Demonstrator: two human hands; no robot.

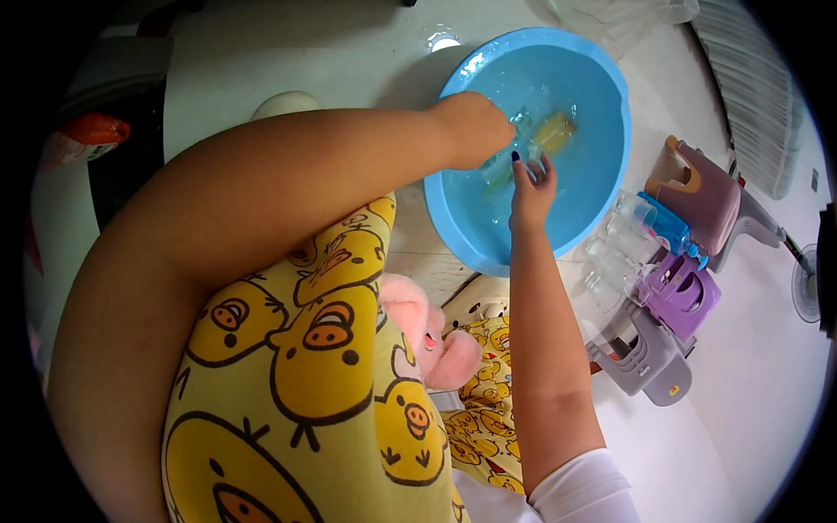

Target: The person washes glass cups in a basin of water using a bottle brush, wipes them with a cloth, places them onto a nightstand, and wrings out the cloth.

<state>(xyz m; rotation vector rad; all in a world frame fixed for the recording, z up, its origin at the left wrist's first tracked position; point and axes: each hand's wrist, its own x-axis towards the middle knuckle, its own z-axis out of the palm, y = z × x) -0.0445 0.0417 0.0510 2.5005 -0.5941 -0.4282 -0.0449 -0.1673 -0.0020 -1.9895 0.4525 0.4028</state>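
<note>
Both of my hands are over a light blue plastic basin (pixel 615 166) of water. My left hand (pixel 475 131) is closed, knuckles up, at the basin's left side; whatever its fingers hold is hidden beneath it. Close to its fingertips a clear, greenish, glass-like shape (pixel 520 120) shows in the water, too blurred to name. My right hand (pixel 533 193) hangs just below, thumb and fingers apart and curled, with nothing visible in it. A yellowish, sponge-like piece (pixel 554 133) lies in the water to the upper right of both hands.
Several clear glasses (pixel 623 235) stand right of the basin, beside a blue bottle (pixel 667 222). A mauve stool (pixel 706 196), a purple plastic item (pixel 680 292) and a grey one (pixel 641 349) are further right. My chick-print knee (pixel 323 349) and a pink plush slipper (pixel 427 331) fill the lower middle.
</note>
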